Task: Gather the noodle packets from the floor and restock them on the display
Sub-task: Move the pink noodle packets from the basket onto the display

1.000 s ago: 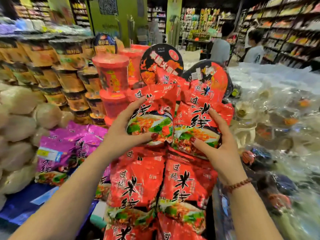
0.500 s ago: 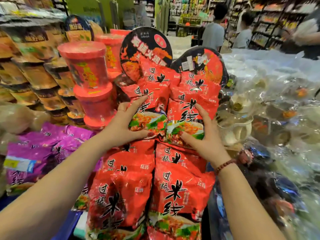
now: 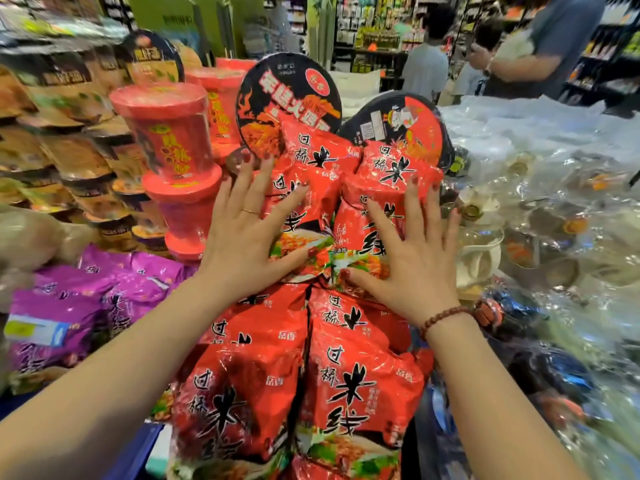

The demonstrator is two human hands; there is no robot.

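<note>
Red noodle packets (image 3: 311,202) are pressed onto the top of the display stack (image 3: 349,382) by the left hand (image 3: 242,233) and right hand (image 3: 412,258), fingers spread flat, nothing gripped. Restocking is judged nearly done; the floor is not shown, so leftovers cannot be told.

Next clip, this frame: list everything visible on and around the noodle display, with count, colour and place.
red noodle packets: many, red, two overlapping columns down the centre
purple packets: several, purple, lower left
red cups: at least three, red, stacked left of the red packets
bowl lids: two, black and red, upright behind the top packets
brown bowls: many, brown, stacked far left
clear-wrapped goods: a heap, transparent, right
people: three, background aisle, upper right
bead bracelet: one, reddish-brown, right wrist
ring: one, gold, left hand
left hand: flat, pressing an upper left-column packet
right hand: flat, pressing an upper right-column packet
</note>
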